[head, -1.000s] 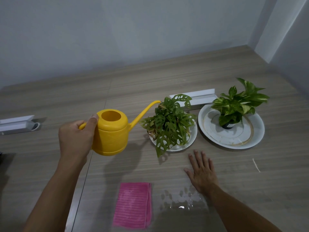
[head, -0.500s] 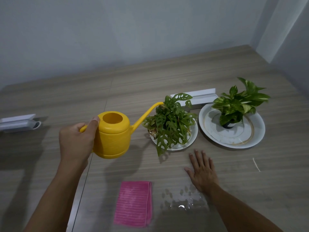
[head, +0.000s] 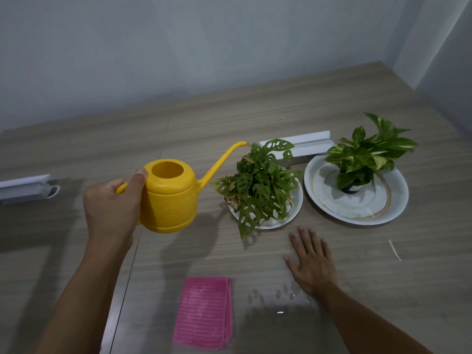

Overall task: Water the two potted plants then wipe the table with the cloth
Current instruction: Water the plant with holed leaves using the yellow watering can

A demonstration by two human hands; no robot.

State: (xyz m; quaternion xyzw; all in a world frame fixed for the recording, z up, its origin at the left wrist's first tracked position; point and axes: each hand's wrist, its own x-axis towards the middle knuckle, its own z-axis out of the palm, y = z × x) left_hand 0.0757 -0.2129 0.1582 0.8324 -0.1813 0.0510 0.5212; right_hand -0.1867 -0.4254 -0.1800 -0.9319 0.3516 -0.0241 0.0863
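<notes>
My left hand (head: 112,208) grips the handle of a yellow watering can (head: 169,192) held above the table, its long spout tip reaching the top left of the holey-leaved plant (head: 260,185). That plant stands in a small white dish (head: 296,203). To its right a variegated plant (head: 367,154) in a dark pot sits on a large white plate (head: 383,208). My right hand (head: 310,261) lies flat on the table, fingers spread, just in front of the small dish. A folded pink cloth (head: 204,316) lies near the front edge.
Water droplets and a wet patch (head: 278,300) spread between the cloth and my right wrist. A white rail-like block (head: 306,144) lies behind the plants, another (head: 25,190) at the far left. A thin pale stick (head: 394,249) lies at right. A wall borders the wooden table (head: 255,116).
The watering can has moved a little to the right, bringing the spout tip over the holey-leaved plant. My right hand has stayed flat on the table.
</notes>
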